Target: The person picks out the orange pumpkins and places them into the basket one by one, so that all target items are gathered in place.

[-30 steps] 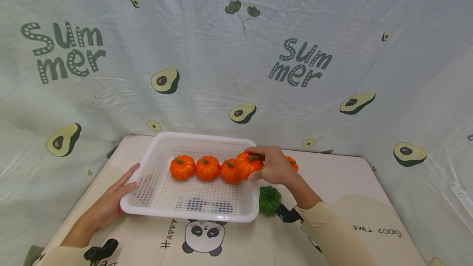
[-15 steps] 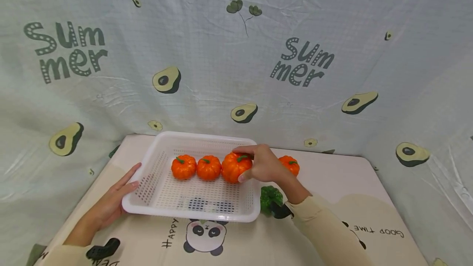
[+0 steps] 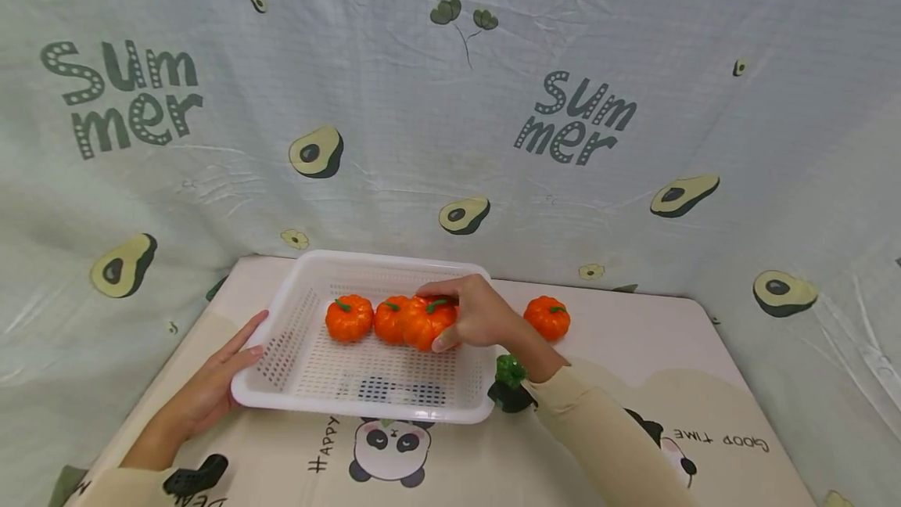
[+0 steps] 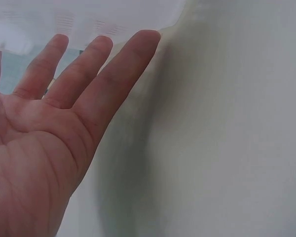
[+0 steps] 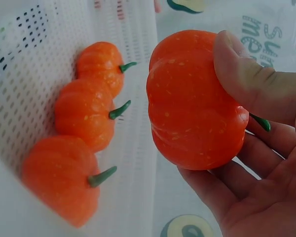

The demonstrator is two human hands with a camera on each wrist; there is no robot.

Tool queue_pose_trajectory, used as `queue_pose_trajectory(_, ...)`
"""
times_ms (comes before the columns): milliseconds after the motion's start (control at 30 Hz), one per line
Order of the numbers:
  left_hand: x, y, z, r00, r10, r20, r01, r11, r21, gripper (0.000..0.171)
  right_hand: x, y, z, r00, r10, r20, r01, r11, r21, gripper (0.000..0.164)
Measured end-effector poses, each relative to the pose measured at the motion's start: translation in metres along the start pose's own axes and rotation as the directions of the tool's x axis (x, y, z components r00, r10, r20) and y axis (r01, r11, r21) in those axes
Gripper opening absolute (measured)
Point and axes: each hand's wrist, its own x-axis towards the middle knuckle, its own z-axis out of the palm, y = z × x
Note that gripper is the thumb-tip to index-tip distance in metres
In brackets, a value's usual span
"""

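My right hand pinches a small orange pumpkin with a green stem between thumb and fingers, above the basket. The right wrist view shows this held pumpkin up close. Three more pumpkins stand in a row on the basket floor beneath it, the middle one touching the others; the rightmost is mostly covered in the head view. My left hand, fingers straight, rests against the left side of the white perforated basket. Its fingertips meet the basket wall in the left wrist view.
Another orange pumpkin sits on the table right of the basket. A green bumpy vegetable lies by the basket's right wall, partly hidden by the right wrist's black camera. A printed cloth hangs behind the table.
My right hand has carried its pumpkin leftward from the basket's right rim to above the row, uncovering the pumpkin on the table. The left hand stays in place.
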Motion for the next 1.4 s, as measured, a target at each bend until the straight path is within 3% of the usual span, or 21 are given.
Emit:
queue_pose_trajectory(300,-0.001,-0.002,-0.002,1.0,-0.012,-0.016,0.012,1.0,0.009,0.065,0.017,-0.009,0.009,0.997,-0.037,0.066,0.04,0.998,-0.04,0.069)
queue_pose_trajectory(867,-0.001,-0.001,-0.002,1.0,-0.01,-0.013,0.01,1.0,0.018,0.066,0.035,-0.013,0.029,0.989,-0.091,0.115,0.095,0.995,-0.029,0.068)
queue_pose_trajectory(1200,0.0,-0.001,-0.001,1.0,-0.02,-0.01,0.02,1.0,0.024,0.066,0.041,-0.016,0.044,0.988,-0.052,0.147,0.054,0.998,-0.013,0.071)
queue_pose_trajectory(1400,0.001,0.0,0.001,1.0,-0.014,-0.008,0.015,1.0,0.025,0.066,0.044,-0.018,0.05,0.983,-0.074,0.171,0.077,0.997,-0.014,0.07)
